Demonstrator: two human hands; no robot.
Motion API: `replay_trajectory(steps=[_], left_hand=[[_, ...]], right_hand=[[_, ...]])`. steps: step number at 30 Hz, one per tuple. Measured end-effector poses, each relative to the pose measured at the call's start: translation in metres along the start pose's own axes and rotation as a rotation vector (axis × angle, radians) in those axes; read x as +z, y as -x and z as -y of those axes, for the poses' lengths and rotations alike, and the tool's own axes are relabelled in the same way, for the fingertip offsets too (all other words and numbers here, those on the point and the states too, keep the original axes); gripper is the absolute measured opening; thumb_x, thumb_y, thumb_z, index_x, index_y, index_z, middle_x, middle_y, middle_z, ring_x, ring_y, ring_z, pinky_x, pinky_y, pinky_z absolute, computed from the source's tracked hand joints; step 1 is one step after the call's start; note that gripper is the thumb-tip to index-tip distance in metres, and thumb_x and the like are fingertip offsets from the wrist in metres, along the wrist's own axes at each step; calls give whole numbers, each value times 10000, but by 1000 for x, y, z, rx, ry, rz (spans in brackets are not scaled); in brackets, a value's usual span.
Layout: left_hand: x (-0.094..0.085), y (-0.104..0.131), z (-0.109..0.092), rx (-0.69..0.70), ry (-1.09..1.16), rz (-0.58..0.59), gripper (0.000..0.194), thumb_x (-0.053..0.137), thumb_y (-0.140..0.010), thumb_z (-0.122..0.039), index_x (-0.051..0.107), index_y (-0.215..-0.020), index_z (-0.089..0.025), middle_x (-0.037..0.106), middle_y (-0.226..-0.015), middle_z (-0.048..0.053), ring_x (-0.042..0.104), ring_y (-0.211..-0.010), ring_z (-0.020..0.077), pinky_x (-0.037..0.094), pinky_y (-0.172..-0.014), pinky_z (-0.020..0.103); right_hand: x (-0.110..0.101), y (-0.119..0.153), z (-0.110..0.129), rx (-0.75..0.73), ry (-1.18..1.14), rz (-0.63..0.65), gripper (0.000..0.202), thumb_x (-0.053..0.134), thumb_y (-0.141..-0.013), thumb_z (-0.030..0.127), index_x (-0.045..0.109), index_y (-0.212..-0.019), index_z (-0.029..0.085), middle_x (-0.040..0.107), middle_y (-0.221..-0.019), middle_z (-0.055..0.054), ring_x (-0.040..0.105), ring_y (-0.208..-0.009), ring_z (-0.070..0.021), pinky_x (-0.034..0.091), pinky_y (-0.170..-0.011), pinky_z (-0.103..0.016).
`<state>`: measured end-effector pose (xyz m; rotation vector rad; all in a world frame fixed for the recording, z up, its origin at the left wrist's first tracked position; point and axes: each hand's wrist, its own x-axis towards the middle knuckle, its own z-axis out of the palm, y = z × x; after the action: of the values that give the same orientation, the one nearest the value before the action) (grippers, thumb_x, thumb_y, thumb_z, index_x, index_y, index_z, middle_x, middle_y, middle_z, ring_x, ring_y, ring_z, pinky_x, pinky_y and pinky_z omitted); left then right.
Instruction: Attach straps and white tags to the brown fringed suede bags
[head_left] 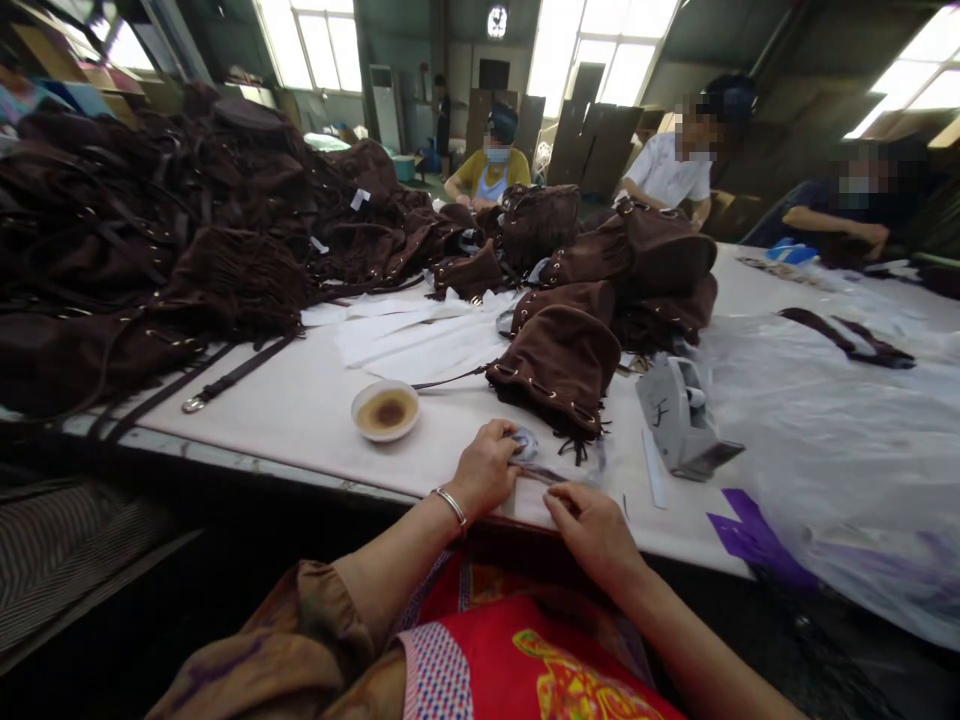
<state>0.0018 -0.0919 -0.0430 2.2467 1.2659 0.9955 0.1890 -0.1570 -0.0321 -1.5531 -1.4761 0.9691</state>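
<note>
At the table's near edge, my left hand (487, 468) is closed on a bunched piece of clear plastic film (527, 445). A thin dark strip (541, 476), perhaps a strap, runs from it toward my right hand (592, 528). The fingers of my right hand are pinched near the strip's right end; what lies between them is too small to make out. Just beyond my hands lies a dark brown bag (559, 360) with a row of metal eyelets, its fringe tassel toward me. A strap from that bag reaches left to a white bowl (361, 425) of brownish liquid.
A grey tape dispenser (679, 420) stands right of my hands, beside clear plastic sheeting (810, 430) and purple tape (757, 535). Brown bags (225, 200) are heaped at left. White paper strips (420, 335) and a buckled strap (240, 378) lie on the table. Several people work beyond.
</note>
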Motion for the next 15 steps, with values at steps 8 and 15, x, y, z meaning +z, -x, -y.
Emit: replay_trajectory(steps=[8,15], left_hand=[[5,5,2,18,-191,16,180,690,-782,-193,712,-960,-188,609,-1175,96,525,-1129,255,454,-961,478],[5,4,23,107,-6,113,311,660,-830,-273,655,-1115,-146,608,-1180,105,551,-1097,223,460,-986,404]], right_hand=[[8,-64,20,-596,445,126,199,537,-898,231,724,-965,224,631,-914,-71,583,-864,-196,465,-820,-325],[22,-75,15,-658,606,186,220,501,-900,180,690,-790,195,592,-830,-57,550,-824,-176,440,-780,-289]])
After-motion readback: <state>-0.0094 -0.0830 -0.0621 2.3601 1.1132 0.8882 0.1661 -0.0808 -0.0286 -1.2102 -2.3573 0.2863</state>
